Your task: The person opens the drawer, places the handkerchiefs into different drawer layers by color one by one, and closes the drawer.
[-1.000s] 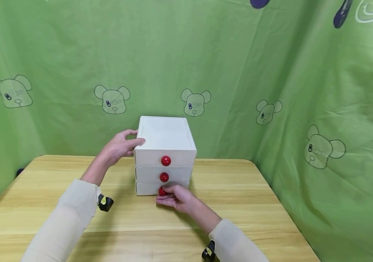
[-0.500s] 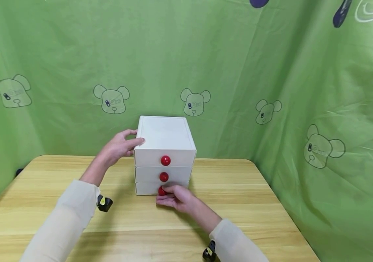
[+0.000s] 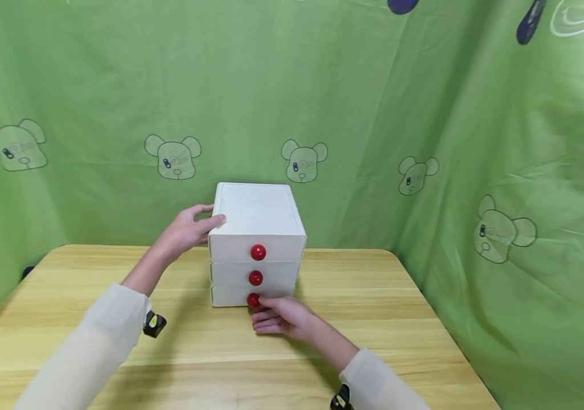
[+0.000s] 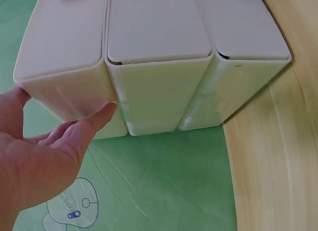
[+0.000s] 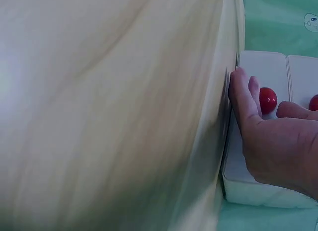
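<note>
A white three-drawer box (image 3: 258, 208) stands on the table, its drawers flush with the front. Each drawer has a round red knob: top knob (image 3: 258, 252), middle knob (image 3: 255, 278), bottom knob (image 3: 253, 300). My left hand (image 3: 184, 232) rests on the box's left side, thumb over the top edge. In the left wrist view, that hand (image 4: 47, 151) has an extended finger on the side wall. My right hand (image 3: 287, 319) is at the bottom knob, thumb beside it and fingers spread below. The right wrist view shows this hand (image 5: 283, 146) with thumb and fingers apart around the knob.
The box stands near the back of a light wooden table (image 3: 210, 364). A green curtain (image 3: 251, 85) with bear-head prints hangs behind the table and along its sides. Dark bands with yellow marks, a left band (image 3: 154, 323) and a right band (image 3: 341, 398), sit at the sleeve cuffs.
My right hand has loosened from the bottom knob, its fingers dropping lower and the hand shifting slightly right and back. My left hand stays at the box; the drawers look unmoved.
</note>
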A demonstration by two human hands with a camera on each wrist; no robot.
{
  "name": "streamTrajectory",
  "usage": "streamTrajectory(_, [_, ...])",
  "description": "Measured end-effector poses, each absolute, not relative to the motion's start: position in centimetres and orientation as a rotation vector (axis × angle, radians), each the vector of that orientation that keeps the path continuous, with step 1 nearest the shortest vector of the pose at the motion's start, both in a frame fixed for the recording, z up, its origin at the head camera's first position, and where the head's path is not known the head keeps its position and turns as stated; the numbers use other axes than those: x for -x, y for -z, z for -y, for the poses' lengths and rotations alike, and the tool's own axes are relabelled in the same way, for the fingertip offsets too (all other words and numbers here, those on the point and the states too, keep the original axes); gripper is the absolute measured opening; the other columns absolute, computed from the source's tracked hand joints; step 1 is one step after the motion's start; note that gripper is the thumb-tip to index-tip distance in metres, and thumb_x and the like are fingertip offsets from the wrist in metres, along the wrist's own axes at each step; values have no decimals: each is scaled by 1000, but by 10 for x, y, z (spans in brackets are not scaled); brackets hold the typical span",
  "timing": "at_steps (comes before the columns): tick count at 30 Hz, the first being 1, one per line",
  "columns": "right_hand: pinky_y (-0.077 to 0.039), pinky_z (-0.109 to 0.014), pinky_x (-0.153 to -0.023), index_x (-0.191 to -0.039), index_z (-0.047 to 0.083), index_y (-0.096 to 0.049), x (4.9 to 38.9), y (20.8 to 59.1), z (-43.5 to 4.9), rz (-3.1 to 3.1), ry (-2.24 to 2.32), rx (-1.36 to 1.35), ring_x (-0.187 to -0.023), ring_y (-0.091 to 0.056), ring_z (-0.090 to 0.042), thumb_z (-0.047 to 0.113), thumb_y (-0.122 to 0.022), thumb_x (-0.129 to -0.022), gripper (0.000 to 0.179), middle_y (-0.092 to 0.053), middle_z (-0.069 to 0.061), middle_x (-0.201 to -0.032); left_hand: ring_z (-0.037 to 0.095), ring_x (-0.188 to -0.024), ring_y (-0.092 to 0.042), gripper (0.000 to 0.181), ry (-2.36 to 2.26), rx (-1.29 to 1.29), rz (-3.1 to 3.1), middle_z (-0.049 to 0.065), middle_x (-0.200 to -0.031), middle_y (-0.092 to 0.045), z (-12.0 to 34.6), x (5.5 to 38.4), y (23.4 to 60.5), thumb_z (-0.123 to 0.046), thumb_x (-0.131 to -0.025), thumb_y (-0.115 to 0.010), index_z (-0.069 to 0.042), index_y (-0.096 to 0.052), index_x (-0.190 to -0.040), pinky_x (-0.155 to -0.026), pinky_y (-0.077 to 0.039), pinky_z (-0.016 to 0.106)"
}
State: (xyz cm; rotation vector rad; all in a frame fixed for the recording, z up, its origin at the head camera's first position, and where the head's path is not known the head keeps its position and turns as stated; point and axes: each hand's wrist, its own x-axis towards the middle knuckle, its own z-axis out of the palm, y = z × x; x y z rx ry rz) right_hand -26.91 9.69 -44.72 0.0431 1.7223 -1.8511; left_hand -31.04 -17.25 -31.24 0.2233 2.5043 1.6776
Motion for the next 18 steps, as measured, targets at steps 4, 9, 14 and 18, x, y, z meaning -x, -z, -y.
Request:
streamTrajectory(4, [-61, -46, -93, -126, -16, -56, 264, 443, -107, -1801, 1786, 11, -96, -73, -33, 22, -56, -103, 44, -70, -28, -112, 43, -124, -62, 82, -1542, -190, -2680, 25, -155, -43, 174, 303, 314, -62, -100, -48, -12, -27, -161, -112, -44, 58])
streamTrajectory(9, [-64, -43, -85, -120, -15, -61, 256, 440, -126, -2015, 1681, 113, -85, -73, -26, 21, -56, -104, 40, -72, -23, -100, 42, -118, -65, 67, -1477, -190, -2786, 29, -151, -46, 180, 289, 318, -52, -108, -35, -8, -34, -158, -101, -55, 52])
streamTrajectory(14, [-65, -43, -78, -113, -14, -63, 248, 432, -151, -2271, 1649, 167, -79, -72, -28, 16, -58, -102, 33, -70, -23, -93, 43, -113, -67, 50, -1350, -191, -2888, 27, -135, -61, 195, 272, 331, -34, -109, -41, -5, -47, -149, -86, -61, 50])
streamTrajectory(18, [-61, -36, -65, -109, -5, -69, 249, 424, -174, -2647, 1505, 176, -73, -69, -25, 15, -61, -100, 24, -72, -18, -86, 47, -122, -60, 43, -1178, -216, -3019, 27, -136, -61, 208, 262, 343, -28, -107, -46, -3, -56, -141, -96, -53, 63])
